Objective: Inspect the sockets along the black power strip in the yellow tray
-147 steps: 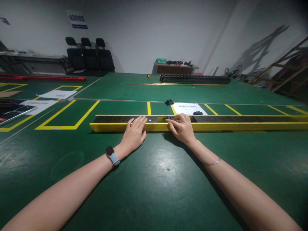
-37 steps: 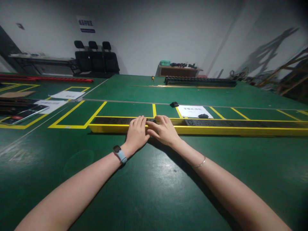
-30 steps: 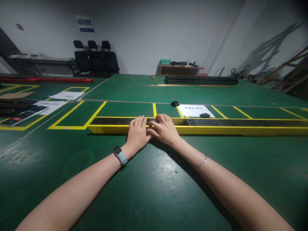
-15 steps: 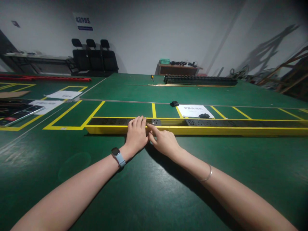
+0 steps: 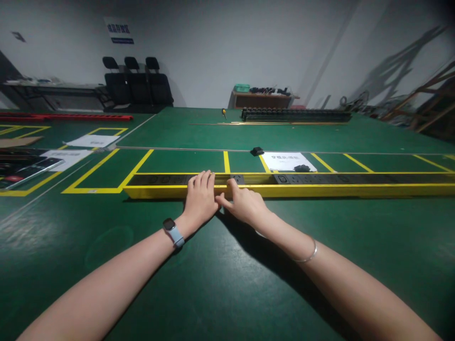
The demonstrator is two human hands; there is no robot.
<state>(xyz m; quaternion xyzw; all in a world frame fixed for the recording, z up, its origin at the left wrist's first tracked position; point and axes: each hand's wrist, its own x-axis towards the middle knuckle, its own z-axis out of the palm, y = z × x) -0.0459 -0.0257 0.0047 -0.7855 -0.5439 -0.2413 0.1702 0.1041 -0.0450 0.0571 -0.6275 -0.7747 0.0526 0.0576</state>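
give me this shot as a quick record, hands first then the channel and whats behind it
left hand: laid over yellow channel
right hand: index finger at single socket module, contact unclear
channel gap: visible right of that module, before the right-hand module row
behind channel: white paper with black piece on it
left wrist: watch
right wrist: bracelet

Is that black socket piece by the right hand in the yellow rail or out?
In: the socket piece sits between the long walls of the yellow rail, a gap to either side.
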